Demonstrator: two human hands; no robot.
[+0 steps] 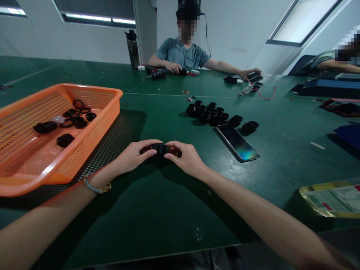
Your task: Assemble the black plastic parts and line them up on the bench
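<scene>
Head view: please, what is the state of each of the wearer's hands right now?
Left hand: closed, holding one side of a small black part.
Right hand: closed, holding the other side; whether one piece or two, I cannot tell.

Single head-worn view, facing forward and down over the table (157,210) from its near edge; left hand (137,153) and right hand (187,156) close, mid-frame; wall (239,33) far.

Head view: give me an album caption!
Left hand and right hand hold a small black part near an orange perforated plastic basket.
</scene>
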